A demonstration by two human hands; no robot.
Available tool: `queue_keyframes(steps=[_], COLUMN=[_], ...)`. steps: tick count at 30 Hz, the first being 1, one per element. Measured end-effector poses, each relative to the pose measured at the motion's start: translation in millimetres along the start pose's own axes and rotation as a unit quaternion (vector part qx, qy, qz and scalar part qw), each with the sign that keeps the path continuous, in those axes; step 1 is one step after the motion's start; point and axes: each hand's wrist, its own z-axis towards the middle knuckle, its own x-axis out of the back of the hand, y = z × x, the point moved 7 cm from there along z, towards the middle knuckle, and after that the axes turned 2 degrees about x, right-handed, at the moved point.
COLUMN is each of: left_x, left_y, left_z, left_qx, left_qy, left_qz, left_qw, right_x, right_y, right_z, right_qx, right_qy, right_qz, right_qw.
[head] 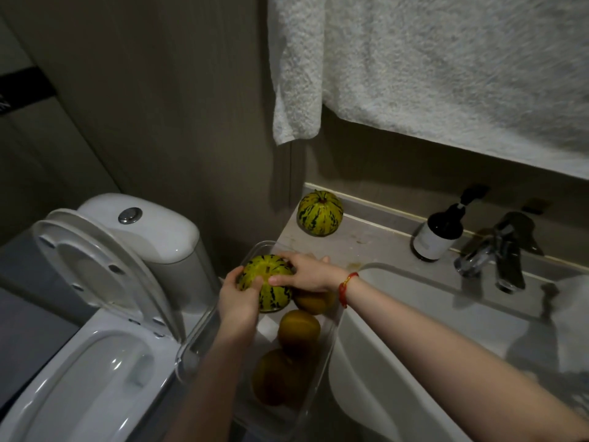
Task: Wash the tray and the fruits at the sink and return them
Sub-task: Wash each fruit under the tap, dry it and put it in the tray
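Both the left hand [237,301] and right hand [306,272] grip a striped melon [267,290] over the clear tray [194,349]. The tray overhangs the counter edge [366,244] beside the sink [414,301]

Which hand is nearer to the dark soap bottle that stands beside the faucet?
Right. The right hand grips the striped melon on the side facing the dark soap bottle; the left hand grips the melon's far side, toward the toilet.

Place: I'm looking at a home bathroom.
Signs: toilet [105,314] with raised lid, white sink [414,314] and chrome faucet [497,250], pump bottle [441,231], towel [446,65] hanging above.
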Motion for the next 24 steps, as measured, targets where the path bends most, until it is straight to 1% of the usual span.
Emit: queue_keyframes(steps=[3,6,9,12,14,15,16,18,19,21,22,24], left_x=[1,-2,-3,-4,-3,-2,-3,-10,-17,-39,-54,-86], left_y=[7,13,18,23,35,46,59,87,99,118,125,129], left_z=[-1,0,1,-1,-3,-3,-3,1,6,21,30,51], left_qx=[-0.032,-0.047,-0.053,-0.052,-0.067,-0.091,-0.122,-0.183,-0.205,-0.237,-0.248,-0.246], left_qy=[0.019,0.014,0.036,0.038,0.050,0.066,0.081,0.091,0.082,0.035,0.001,-0.072], left_qz=[0.065,0.125,0.201,0.252,0.315,0.337,0.345,0.334,0.331,0.354,0.372,0.404], left_qw=[0.997,0.991,0.977,0.966,0.945,0.935,0.927,0.920,0.917,0.904,0.895,0.878], right_x=[-3,-3,0,2,6,13,22,47,60,84,94,101], right_y=[7,11,13,11,11,12,14,25,34,60,73,96], right_z=[-1,-3,-7,-10,-12,-13,-15,-18,-20,-21,-19,-9], right_qx=[-0.019,-0.030,-0.029,-0.024,-0.015,-0.008,-0.003,-0.005,-0.014,-0.047,-0.066,-0.103], right_qy=[-0.015,-0.008,0.022,0.027,0.042,0.062,0.088,0.157,0.199,0.278,0.297,0.283], right_qz=[0.002,0.019,0.018,0.021,0.034,0.061,0.112,0.240,0.283,0.319,0.327,0.333], right_qw=[1.000,0.999,0.999,0.999,0.998,0.996,0.990,0.958,0.938,0.905,0.895,0.894])
